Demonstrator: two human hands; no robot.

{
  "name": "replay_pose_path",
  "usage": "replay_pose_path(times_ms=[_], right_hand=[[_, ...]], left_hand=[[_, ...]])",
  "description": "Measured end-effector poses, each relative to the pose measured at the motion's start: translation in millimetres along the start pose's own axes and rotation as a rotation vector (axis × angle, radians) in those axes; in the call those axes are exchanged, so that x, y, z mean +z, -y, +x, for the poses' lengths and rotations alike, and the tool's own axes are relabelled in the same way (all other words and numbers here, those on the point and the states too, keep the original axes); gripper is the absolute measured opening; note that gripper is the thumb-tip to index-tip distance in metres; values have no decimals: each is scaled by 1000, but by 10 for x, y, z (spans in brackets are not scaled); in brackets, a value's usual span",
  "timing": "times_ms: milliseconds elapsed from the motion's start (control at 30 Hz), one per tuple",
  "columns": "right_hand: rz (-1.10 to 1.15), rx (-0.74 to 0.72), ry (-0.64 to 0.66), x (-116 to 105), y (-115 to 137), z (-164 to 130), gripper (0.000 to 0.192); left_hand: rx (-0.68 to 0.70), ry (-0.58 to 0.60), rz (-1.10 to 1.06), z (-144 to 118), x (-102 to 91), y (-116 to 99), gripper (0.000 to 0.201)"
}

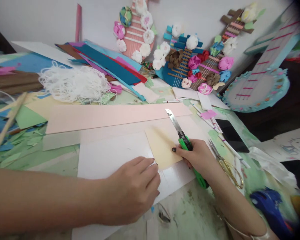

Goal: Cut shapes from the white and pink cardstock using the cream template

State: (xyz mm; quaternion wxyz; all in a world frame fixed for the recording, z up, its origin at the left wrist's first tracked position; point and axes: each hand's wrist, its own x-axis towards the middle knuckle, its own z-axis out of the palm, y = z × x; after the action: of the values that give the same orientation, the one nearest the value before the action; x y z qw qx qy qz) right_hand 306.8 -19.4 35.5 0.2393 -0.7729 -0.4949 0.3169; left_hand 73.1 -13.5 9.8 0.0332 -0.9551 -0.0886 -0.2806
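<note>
Two hands cutting paper at a cluttered craft table.
Right hand (198, 158) grips a green utility knife (183, 141) (blade extended); left hand (133, 190), fingers curled, presses a cream card (162, 146). Scissors (226, 165) lie just beside.

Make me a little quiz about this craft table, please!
1. True or false: the right hand holds a green knife.
2. What does the left hand press on? A) white sheet B) string pile C) phone
3. Fill in: gold ___ lie just right of the right hand.

Key: 1 true. 2 A. 3 scissors.
</note>
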Motion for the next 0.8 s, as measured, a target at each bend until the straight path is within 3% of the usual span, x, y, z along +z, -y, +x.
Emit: replay_pose_path(times_ms=[133, 300, 533, 800], right_hand=[[-12, 11, 8, -1, 24, -11, 19], [-14, 7, 16, -6, 42, -22, 17], [2, -1, 18, -9, 17, -16, 16], [4, 0, 30, -17, 20, -17, 19]], left_hand=[[-111, 42, -192, 22, -5, 118, 22], [-263, -1, -337, 27, 43, 239, 32], [-156, -11, -162, -5, 92, 241, 36], [-118, -26, -149, -17, 98, 247, 32]])
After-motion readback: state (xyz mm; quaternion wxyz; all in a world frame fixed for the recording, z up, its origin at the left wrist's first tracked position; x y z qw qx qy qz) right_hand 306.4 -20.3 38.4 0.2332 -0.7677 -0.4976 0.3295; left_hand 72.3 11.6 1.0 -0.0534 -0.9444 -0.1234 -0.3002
